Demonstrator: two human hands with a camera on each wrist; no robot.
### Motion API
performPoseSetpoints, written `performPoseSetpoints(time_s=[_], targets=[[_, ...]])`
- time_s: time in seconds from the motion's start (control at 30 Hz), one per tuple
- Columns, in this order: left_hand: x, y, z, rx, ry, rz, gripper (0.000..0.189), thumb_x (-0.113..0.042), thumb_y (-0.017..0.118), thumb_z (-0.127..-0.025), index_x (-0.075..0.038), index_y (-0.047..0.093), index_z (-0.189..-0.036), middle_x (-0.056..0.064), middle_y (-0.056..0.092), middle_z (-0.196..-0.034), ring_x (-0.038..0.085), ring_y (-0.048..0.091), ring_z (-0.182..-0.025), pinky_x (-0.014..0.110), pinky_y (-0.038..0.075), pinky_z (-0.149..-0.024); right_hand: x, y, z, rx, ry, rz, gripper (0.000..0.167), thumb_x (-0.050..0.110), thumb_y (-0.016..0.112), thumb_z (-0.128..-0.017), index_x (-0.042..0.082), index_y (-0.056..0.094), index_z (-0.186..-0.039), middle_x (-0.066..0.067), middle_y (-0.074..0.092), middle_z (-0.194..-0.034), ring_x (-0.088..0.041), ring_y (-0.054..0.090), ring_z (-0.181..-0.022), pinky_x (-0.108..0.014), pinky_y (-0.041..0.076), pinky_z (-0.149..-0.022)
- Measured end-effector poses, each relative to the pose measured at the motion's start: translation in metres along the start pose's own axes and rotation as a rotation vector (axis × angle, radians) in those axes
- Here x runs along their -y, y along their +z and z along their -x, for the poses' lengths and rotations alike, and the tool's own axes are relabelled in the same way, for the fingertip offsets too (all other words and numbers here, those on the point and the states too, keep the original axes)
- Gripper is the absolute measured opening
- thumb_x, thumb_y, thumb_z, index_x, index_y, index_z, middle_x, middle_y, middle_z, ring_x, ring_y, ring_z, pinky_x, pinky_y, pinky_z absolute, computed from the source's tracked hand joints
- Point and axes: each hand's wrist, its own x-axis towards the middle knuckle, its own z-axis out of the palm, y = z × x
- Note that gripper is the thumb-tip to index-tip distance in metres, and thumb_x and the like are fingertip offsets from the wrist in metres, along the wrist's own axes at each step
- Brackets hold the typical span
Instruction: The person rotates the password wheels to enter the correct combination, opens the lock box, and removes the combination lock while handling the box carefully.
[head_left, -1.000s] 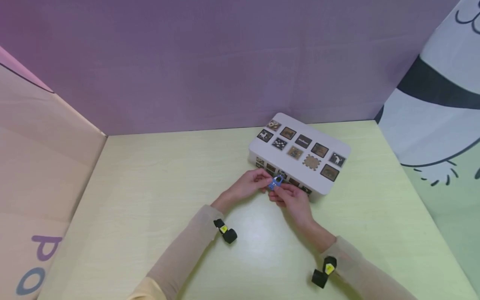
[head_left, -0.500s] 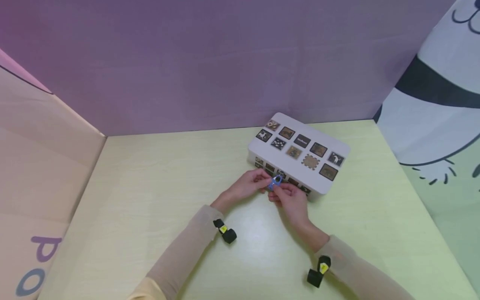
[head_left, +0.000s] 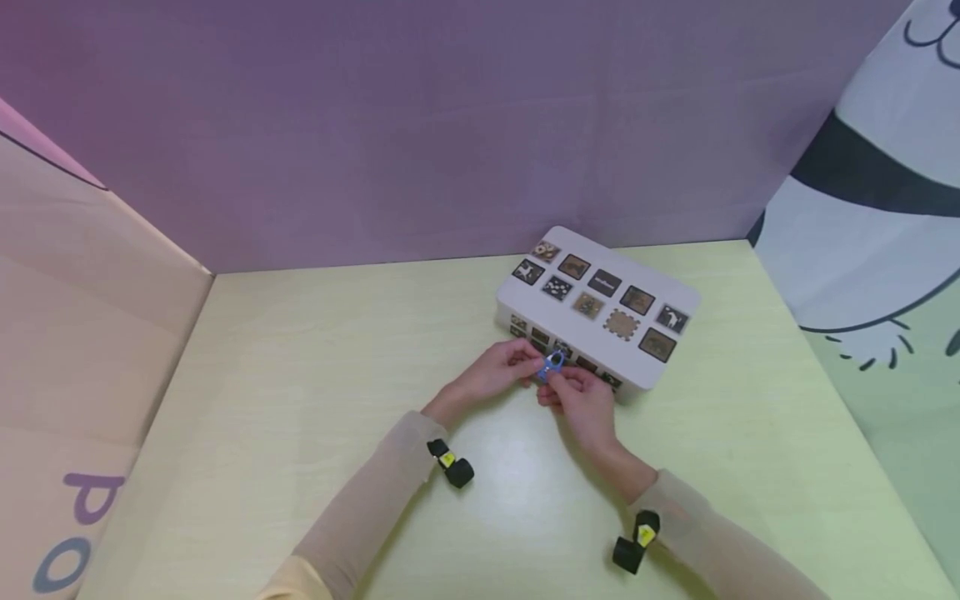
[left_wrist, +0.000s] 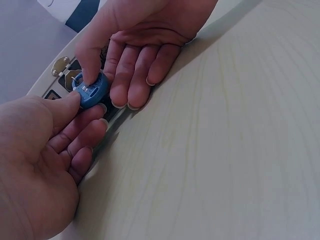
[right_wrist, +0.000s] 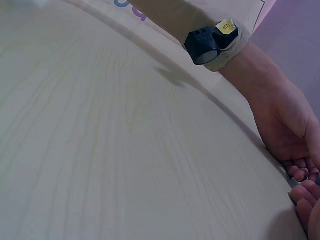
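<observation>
A small blue combination padlock (head_left: pixel 553 362) is held at the front side of a white box (head_left: pixel 600 304) printed with square pictures. My left hand (head_left: pixel 498 369) pinches one side of the padlock between thumb and fingers. From the other side, my right hand (head_left: pixel 588 404) pinches it too. Close up in the left wrist view, the right thumb lies over the number dials of the padlock (left_wrist: pixel 92 94), and its shackle is by the box's metal latch (left_wrist: pixel 62 66). The fingers partly hide the shackle. In the right wrist view the hands are at the right edge.
The box stands at an angle on a pale wood table (head_left: pixel 315 375), near the purple back wall (head_left: pixel 375 150). A printed panel stands at the left (head_left: pixel 75 333), another at the right (head_left: pixel 885 267). Each sleeve carries a black wrist camera (head_left: pixel 452 463).
My right forearm and wrist have shifted slightly left over the last second. Both hands keep hold of the padlock in nearly the same place; the box looks unmoved.
</observation>
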Motion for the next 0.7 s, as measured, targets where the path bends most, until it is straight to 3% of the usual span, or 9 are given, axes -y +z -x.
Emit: performPoseSetpoints(time_s=[0.7], targets=[[0.0032,0.0,-0.0019,-0.004,-0.002,0.009,0.015,-0.015,0.061,-0.104,-0.003,0.066,-0.112,0.008,0.072,-0.105,0.014,0.066,-0.089,0.027,0.058,-0.084,0.0017,0.0019,0.0005,-0.012,0.004,0.012,0.024,0.008,0.062,-0.1,-0.01,0.062,-0.117,-0.009,0.076,-0.084,-0.011,0.071,-0.068,-0.023,0.062,-0.071]])
